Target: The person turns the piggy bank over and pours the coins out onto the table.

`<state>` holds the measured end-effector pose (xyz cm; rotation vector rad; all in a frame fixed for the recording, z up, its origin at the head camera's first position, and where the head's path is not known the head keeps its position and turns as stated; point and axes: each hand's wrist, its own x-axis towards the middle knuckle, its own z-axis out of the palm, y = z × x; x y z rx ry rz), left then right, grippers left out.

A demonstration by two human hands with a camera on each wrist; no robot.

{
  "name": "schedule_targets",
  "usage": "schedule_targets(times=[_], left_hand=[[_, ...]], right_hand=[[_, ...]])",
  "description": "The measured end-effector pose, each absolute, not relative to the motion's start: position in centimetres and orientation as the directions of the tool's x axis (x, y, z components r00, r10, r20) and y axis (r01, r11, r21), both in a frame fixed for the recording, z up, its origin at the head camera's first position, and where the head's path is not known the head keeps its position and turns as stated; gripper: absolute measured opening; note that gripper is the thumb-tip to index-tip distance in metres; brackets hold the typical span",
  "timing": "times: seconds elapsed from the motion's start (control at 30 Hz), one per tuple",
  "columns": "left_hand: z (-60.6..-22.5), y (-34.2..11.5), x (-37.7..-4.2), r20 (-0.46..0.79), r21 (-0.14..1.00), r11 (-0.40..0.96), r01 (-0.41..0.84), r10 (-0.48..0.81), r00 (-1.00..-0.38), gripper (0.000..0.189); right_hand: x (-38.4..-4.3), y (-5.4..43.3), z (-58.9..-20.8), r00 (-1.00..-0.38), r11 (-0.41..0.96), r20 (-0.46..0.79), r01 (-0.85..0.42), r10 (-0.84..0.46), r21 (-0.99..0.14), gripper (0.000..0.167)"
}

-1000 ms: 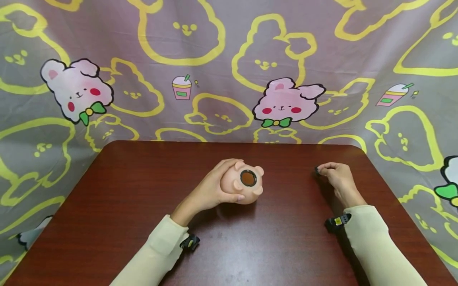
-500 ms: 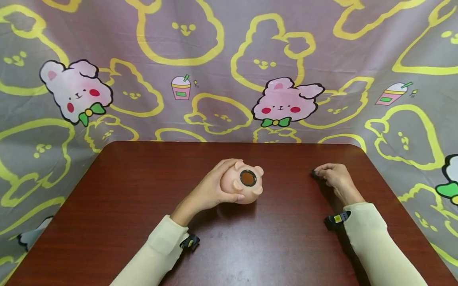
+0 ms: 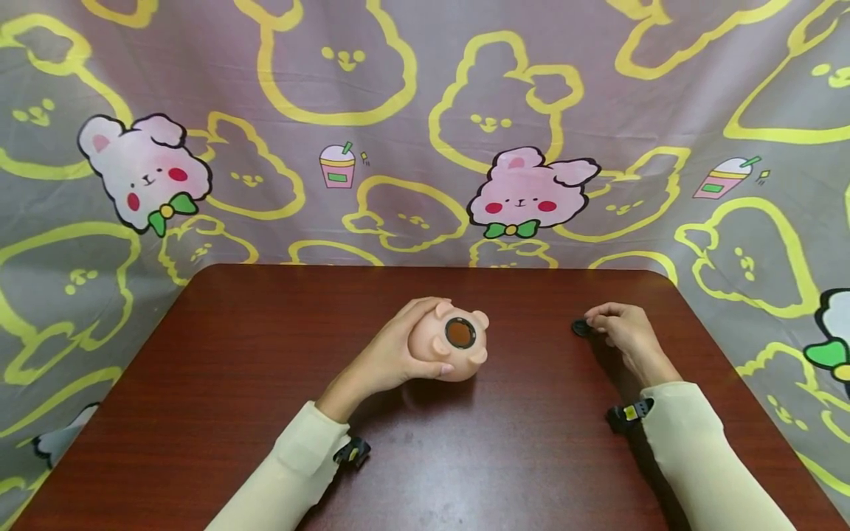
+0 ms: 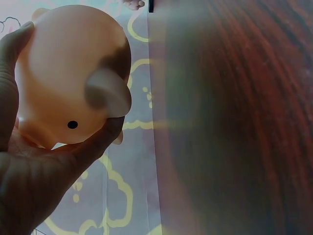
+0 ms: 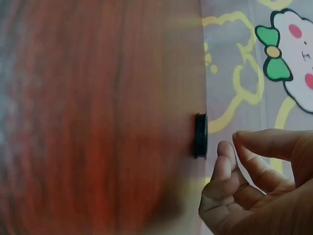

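Observation:
My left hand [image 3: 385, 354] grips a light pink piggy bank [image 3: 428, 343] over the table, thumb on the near side. Its underside faces up toward the head camera, showing stubby feet and a round hole with a dark ring [image 3: 473, 341]. The left wrist view shows a small black eye [image 4: 72, 125] on the pig's smooth body. A round black stopper [image 3: 580, 327] lies flat on the tabletop to the right. My right hand [image 3: 627, 335] is beside it, holding nothing. In the right wrist view a gap separates the stopper [image 5: 201, 136] from the loosely bent fingers [image 5: 225, 188].
The dark red-brown wooden table [image 3: 285, 317] has rounded far corners. A cloth backdrop [image 3: 398, 81] with cartoon bears and rabbits hangs behind it and along both sides. A black wrist camera [image 3: 352, 451] sits at the left cuff, another [image 3: 624, 415] at the right.
My right hand has shifted the black stopper slightly left, laid it down flat on the table and let it go. My left hand and the piggy bank have stayed in place.

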<state>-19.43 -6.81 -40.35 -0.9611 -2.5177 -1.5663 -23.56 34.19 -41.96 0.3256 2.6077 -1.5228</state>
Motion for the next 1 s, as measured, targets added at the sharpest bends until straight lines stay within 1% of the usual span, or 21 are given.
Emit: schedule_targets(times=[0.27,0.43,0.57,0.67,0.77,0.87,1.0], left_hand=[[-40.5,-6.7,-19.5,0.337,0.806,0.294,0.514,0.486,-0.806,0.090],[-40.4,-6.7,-19.4,0.339,0.809,0.289,0.512,0.484,-0.807,0.090],[-40.3,-6.7,-19.3,0.339,0.808,0.290,0.514,0.484,-0.807,0.090],[-40.3,-6.7,-19.3,0.345,0.805,0.288,0.519,0.484,-0.804,0.090],[-40.2,-6.7,-19.2,0.350,0.802,0.287,0.523,0.483,-0.802,0.090],[-40.3,-6.6,-19.2,0.353,0.801,0.287,0.526,0.483,-0.801,0.090],[-40.4,-6.6,-19.1,0.358,0.801,0.282,0.528,0.481,-0.800,0.092]], right_hand=[[-22.6,31.3,-40.2,-0.997,0.538,-0.072,0.064,0.005,-0.841,0.033],[-22.0,28.6,-38.8,-0.993,0.550,-0.053,-0.012,-0.102,-0.835,0.037],[-21.2,26.4,-38.0,-0.977,0.560,-0.045,-0.081,-0.207,-0.824,0.042],[-20.8,25.1,-37.8,-0.954,0.529,-0.043,-0.125,-0.295,-0.840,0.050],[-20.4,24.0,-37.8,-0.929,0.477,-0.048,-0.144,-0.368,-0.867,0.057],[-20.2,23.0,-37.9,-0.904,0.417,-0.048,-0.148,-0.424,-0.897,0.059],[-20.0,21.8,-38.2,-0.884,0.340,-0.047,-0.129,-0.465,-0.931,0.062]])
